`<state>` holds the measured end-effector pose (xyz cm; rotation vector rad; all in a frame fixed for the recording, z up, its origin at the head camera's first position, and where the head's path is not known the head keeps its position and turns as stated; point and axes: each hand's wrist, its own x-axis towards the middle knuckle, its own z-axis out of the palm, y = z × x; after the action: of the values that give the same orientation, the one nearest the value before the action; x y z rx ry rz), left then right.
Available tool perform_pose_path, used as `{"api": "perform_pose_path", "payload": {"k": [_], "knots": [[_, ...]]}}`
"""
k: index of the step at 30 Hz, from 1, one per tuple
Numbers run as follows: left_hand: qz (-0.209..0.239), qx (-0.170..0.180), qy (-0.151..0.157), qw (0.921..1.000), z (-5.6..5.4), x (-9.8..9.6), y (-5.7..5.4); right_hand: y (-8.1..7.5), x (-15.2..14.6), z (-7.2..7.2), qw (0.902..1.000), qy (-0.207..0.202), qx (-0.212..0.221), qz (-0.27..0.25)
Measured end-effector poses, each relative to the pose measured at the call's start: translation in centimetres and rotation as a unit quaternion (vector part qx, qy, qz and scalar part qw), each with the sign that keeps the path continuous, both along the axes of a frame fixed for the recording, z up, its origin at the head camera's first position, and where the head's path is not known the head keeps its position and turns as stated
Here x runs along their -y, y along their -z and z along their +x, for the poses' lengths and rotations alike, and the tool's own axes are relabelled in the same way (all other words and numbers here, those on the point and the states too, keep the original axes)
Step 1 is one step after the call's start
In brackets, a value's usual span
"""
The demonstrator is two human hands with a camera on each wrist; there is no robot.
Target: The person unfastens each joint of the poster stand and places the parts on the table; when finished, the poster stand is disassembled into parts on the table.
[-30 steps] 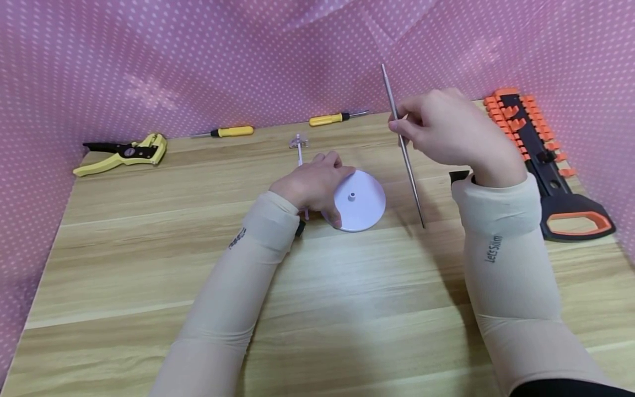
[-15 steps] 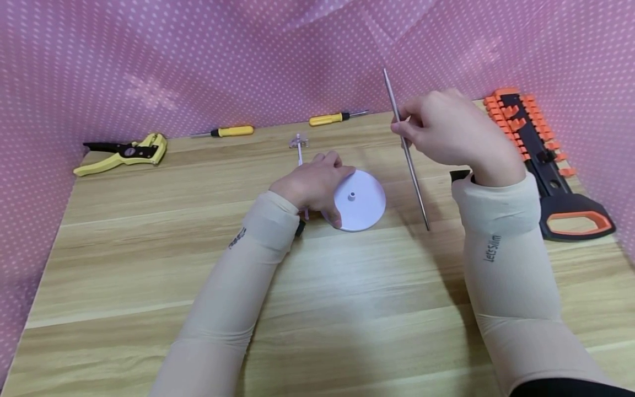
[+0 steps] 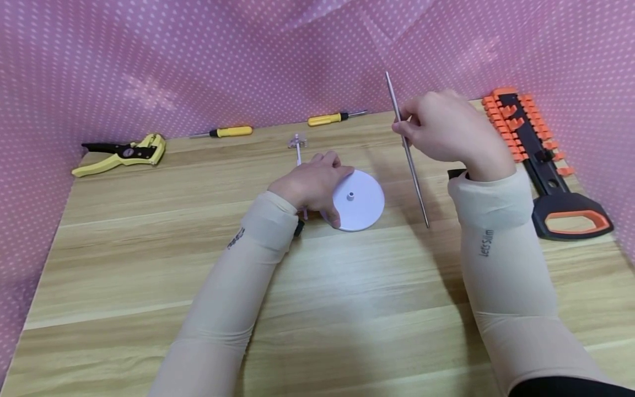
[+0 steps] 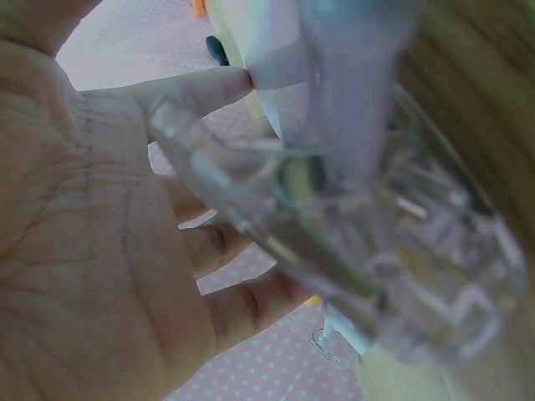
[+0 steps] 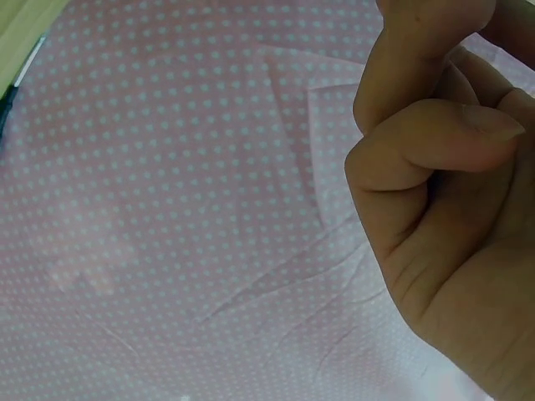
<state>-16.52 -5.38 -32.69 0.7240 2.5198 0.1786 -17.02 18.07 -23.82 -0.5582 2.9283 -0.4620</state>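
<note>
With its thumb and index finger spread along the rim, my left hand (image 3: pixel 312 182) holds a round white disc (image 3: pixel 364 204) with a small hollow stub at its centre. A white stem (image 3: pixel 299 154) with a clear plastic piece (image 3: pixel 297 143) at its far end lies partly under that hand. Close to the left wrist camera, a blurred clear plastic part (image 4: pixel 451 309) stands in front of the fingers. My right hand (image 3: pixel 448 129) pinches a thin metal rod (image 3: pixel 410 160) near its middle, tilted, right of the disc. In the right wrist view, curled fingers (image 5: pixel 435 159) show, but not the rod.
A yellow-and-black wire stripper (image 3: pixel 129 154) lies at the back left. Two yellow-handled screwdrivers (image 3: pixel 233 131) lie along the back edge by the pink dotted cloth (image 3: pixel 223 66). A black rack with orange clips (image 3: pixel 538 160) lies at the right of the wooden table (image 3: pixel 347 320).
The rod in my right hand has shifted slightly down and to the right. My left hand stays on the disc, and the view has moved a little.
</note>
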Motion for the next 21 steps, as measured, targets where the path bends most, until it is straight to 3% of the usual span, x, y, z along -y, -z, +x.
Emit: {"api": "perform_pose_path", "payload": {"k": [21], "knots": [[0.002, -0.002, 0.002, 1.0000, 0.1, 0.0, 0.1, 0.9, -0.3, -1.3, 0.9990, 0.005, 0.040, 0.020]]}}
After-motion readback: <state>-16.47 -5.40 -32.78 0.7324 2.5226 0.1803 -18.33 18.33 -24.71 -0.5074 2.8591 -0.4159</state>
